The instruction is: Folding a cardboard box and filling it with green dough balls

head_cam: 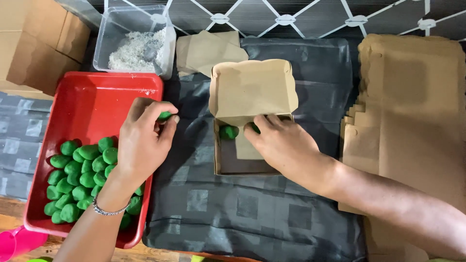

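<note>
Head view. Left hand (141, 140) pinches one green ball (165, 115) at fingertips, above edge of red tray (92, 97). Right hand (284, 143) inside open brown paper box (250, 97), fingers closed on second green piece (254, 127); one ball (228, 131) already lies in box. Judged early stage: tray holds large pile of green balls (80, 179) unpacked. Around: clear tub of white shreds (136, 41), stack of flat box blanks (412, 111), dark cloth (252, 213) covering table. Box lid stands upright, partly hiding interior.

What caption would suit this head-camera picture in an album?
Left hand lifts a green ball above the red tray; right hand reaches into the open cardboard box.
</note>
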